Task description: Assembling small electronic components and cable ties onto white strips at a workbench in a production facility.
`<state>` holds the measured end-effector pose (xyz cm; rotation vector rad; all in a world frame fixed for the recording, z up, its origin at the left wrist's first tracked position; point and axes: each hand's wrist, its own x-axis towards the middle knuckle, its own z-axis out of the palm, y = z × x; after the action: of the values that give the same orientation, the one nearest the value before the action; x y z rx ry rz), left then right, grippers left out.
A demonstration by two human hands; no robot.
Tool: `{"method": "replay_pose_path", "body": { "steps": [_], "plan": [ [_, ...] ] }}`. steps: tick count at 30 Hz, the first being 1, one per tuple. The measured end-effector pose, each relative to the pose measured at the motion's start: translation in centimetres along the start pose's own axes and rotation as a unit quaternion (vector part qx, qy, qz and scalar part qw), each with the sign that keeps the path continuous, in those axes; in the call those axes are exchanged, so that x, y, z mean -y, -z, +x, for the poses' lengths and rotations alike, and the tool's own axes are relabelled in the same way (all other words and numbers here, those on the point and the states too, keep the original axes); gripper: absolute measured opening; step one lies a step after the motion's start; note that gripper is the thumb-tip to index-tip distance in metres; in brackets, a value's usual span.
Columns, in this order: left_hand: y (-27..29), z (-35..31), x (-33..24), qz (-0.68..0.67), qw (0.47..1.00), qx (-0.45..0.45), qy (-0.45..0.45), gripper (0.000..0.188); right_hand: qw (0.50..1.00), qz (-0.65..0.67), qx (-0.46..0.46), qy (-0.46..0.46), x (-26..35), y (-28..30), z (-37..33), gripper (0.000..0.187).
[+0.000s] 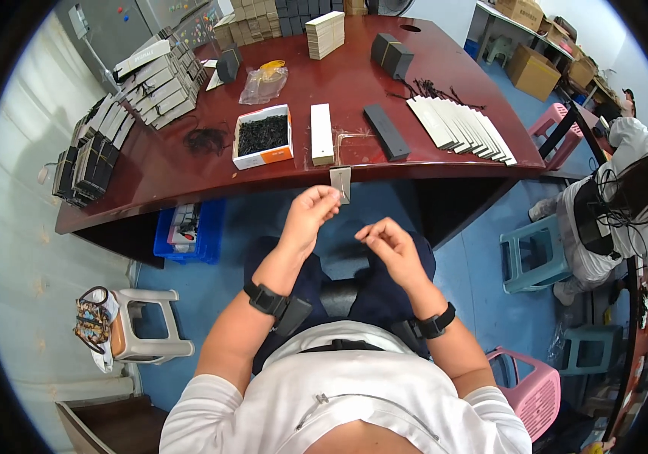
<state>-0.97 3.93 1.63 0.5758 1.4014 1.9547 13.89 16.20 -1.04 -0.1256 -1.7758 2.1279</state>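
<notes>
My left hand [312, 216] is closed, thumb and forefinger pinched beside a small pale metal-looking plate [340, 181] fixed at the table's front edge. A thin thing seems to show at the fingertips, too small to name. My right hand [392, 246] is held lower, over my lap, its thumb and forefinger also pinched; what is in them cannot be made out. Beyond the plate lie a long white box [321, 132] and a long black box [386, 132]. A white-and-orange open box [267, 157] of short black cords stands left of them.
On the red-brown table [180, 178], overlapping white flat boxes [464, 129] fan out at right near loose black cords [452, 92]. Stacked boxes [157, 83] fill the left side. A clear plastic bag [263, 85] lies mid-table. At right, a person [604, 204] sits on a stool.
</notes>
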Motion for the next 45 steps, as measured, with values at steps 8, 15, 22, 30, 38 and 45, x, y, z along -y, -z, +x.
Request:
{"method": "replay_pose_path", "body": {
  "steps": [8,15,22,30,38,45],
  "plan": [
    [-0.5,-0.9,-2.7,0.415,0.869,-0.088,-0.255,0.028,0.997,-0.002,0.076,-0.033,0.7,-0.7,-4.2,0.006],
    [-1.0,0.5,-3.4,0.533,0.772,-0.102,-0.331,0.015,0.996,0.044,0.067,-0.031,2.0,-0.9,-4.5,0.002],
    [-0.8,-1.5,-3.0,0.415,0.875,-0.039,-0.245,0.011,0.996,0.043,0.066,-0.040,2.1,-1.2,-4.5,0.003],
    [-0.9,-4.4,-2.5,0.395,0.886,0.099,-0.222,0.011,0.996,0.040,0.071,-0.038,3.6,-1.2,-4.7,0.003],
    [-1.8,-1.6,0.5,0.103,0.992,0.049,-0.056,0.022,0.995,0.054,0.064,-0.046,4.3,-1.0,-4.9,0.004],
    [-1.1,-1.0,0.2,0.181,0.979,0.051,-0.078,0.033,0.996,0.056,0.059,-0.026,4.7,-1.4,-4.6,0.004]
  ]
}}
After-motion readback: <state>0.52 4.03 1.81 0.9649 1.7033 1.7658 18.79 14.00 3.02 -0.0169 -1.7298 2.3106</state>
